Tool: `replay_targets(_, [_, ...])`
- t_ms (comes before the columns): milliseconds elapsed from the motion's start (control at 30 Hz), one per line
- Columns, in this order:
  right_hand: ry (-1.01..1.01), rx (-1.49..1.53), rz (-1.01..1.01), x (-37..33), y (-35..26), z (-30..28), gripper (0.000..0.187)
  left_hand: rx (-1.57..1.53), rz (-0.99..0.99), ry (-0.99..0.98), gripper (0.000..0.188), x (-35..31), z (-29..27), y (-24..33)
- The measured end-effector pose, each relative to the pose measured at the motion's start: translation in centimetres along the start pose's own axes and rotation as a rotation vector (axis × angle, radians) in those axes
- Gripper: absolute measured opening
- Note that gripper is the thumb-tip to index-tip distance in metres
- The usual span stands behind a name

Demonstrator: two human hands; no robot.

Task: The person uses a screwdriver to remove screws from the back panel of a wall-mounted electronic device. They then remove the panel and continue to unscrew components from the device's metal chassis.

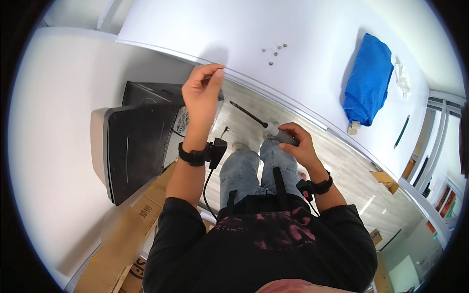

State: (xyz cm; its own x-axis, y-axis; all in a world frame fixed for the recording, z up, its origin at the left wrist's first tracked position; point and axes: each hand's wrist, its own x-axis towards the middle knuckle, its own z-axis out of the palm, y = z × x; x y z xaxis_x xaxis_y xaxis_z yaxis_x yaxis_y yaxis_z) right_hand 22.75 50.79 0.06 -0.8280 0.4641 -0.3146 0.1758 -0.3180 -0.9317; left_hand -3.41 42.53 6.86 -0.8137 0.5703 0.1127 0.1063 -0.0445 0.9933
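My left hand (201, 90) is raised at the table's near edge, thumb and fingers pinched together; what they hold, if anything, is too small to make out. My right hand (304, 144) grips the grey handle of a screwdriver (279, 133). Its long dark shaft slants up and left over the gap in front of my legs, the tip a little below and right of my left hand. Beyond the left hand, several small screws (275, 54) lie scattered on the white table (312, 68).
A folded blue cloth (369, 80), a crumpled white tissue (402, 79) and a dark green pencil (402, 132) lie on the table's right part. Black equipment casings (141, 141) stand at my left beside the wall, near cardboard boxes (146, 210).
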Motion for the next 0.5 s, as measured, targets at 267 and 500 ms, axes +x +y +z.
replay_targets(267, [0.042, -0.091, 0.148, -0.1, 1.6, -2.5, 0.042, 0.508, 0.363, -0.040, 0.014, 1.6, 6.4, 0.4])
replay_targets(500, [0.040, -0.120, 0.117, 1.2, 1.3, -3.1, 0.041, 0.672, 0.426, -0.022, 0.015, 1.6, 6.8, -0.6])
